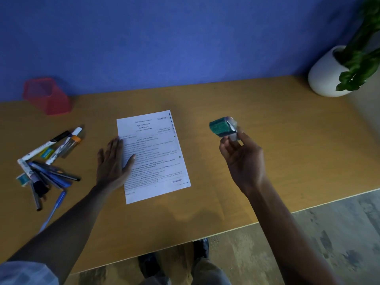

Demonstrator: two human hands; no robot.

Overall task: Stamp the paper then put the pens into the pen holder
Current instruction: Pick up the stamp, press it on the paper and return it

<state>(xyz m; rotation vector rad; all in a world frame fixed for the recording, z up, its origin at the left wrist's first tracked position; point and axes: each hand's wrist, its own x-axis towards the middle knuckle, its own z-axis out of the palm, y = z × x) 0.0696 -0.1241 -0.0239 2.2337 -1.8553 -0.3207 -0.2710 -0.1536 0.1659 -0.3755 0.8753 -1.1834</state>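
A printed white paper (pixel 156 149) lies in the middle of the wooden desk, with a blue "CANCELLED" mark near its lower right corner. My left hand (pixel 114 161) rests flat and open on the paper's left edge. To the right of the paper, my right hand (pixel 242 159) holds a green stamp (pixel 221 127) in the air by its fingertips, inked face turned left. Several pens and markers (pixel 47 161) lie in a loose heap at the left. At the back left, against the wall, stands the red pen holder (pixel 48 96), which looks empty.
A white pot with a green plant (pixel 327 75) stands at the desk's back right corner. The blue wall (pixel 164 38) runs behind the desk (pixel 267 182). The desk's front edge runs diagonally; below it are the floor and my shoes.
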